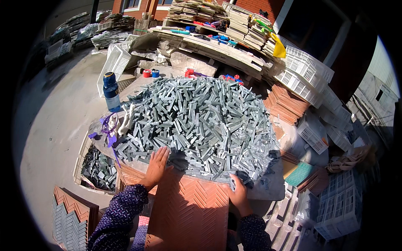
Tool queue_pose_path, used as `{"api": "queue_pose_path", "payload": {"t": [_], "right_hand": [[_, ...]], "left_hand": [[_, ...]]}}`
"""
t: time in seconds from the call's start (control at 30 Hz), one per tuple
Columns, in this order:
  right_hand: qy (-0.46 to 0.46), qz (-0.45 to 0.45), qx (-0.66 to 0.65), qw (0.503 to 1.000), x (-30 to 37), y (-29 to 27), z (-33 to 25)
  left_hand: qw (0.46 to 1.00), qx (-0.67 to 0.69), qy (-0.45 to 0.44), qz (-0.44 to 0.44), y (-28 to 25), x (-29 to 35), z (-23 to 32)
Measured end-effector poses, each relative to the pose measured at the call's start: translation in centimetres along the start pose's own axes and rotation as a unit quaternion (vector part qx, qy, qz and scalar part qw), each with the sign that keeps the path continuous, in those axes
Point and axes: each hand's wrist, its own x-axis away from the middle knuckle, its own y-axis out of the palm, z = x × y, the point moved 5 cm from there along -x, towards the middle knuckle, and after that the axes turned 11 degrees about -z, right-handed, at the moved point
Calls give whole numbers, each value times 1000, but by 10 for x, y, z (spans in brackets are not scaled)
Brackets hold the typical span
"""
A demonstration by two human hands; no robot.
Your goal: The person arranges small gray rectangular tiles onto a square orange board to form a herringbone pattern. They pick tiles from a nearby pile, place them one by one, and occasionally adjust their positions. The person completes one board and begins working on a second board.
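Note:
An orange tray with herringbone grooves (188, 209) lies in front of me, its far edge against a heap of grey stone strips (201, 113). Its grooves show no strips in them. Beyond the tray's far left corner, my left hand (156, 168) is open, fingers stretched out flat at the heap's near edge. My right hand (239, 194) is beside the tray's far right corner, fingers bent and partly hidden. Dark shadow falls at those fingertips, so what they hold cannot be made out.
A blue bottle (111, 93) stands left of the heap. A crate of grey strips (99, 169) is at lower left, near a stack of trays (71, 213) with grey strips. More orange trays (289, 102) and white crates (301, 69) crowd the right. Stacked slabs (201, 12) stand behind.

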Motion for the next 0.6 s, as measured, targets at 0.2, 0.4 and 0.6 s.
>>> {"api": "queue_pose_path", "payload": {"t": [0.2,0.4,0.6], "right_hand": [[-36,14,98,994,-130,21,35],[18,120,244,962,-185,26,60],[59,62,225,971,-182,31,58]], "left_hand": [[991,-81,-111,2,20,-75,-17],[994,-31,-76,66,23,-72,-13],[993,95,-14,61,22,-80,12]]}}
